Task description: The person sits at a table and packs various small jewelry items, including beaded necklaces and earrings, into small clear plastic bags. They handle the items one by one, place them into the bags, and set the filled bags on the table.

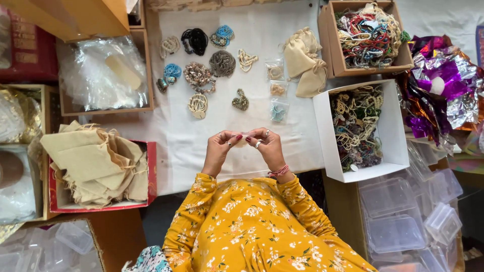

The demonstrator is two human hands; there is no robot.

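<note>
My left hand (219, 147) and my right hand (268, 145) meet over the white cloth (176, 131), fingertips pinched together on a small pale item (243, 140); what it is cannot be made out. My right hand wears rings and a pink wrist band. Both arms are in yellow floral sleeves. Several coiled bead bracelets (222, 63) lie spread on the cloth beyond my hands. Three small clear bags (278, 89) with bracelets lie in a column next to them. A beige drawstring pouch (304, 61) lies past the bags.
A white box (398, 126) and a cardboard box (330, 50) on the right hold tangled bracelets. A red box (151, 171) of beige pouches stands at the left. Clear plastic containers (398, 221) are stacked at lower right, and crumpled metallic foil (443, 85) lies at far right.
</note>
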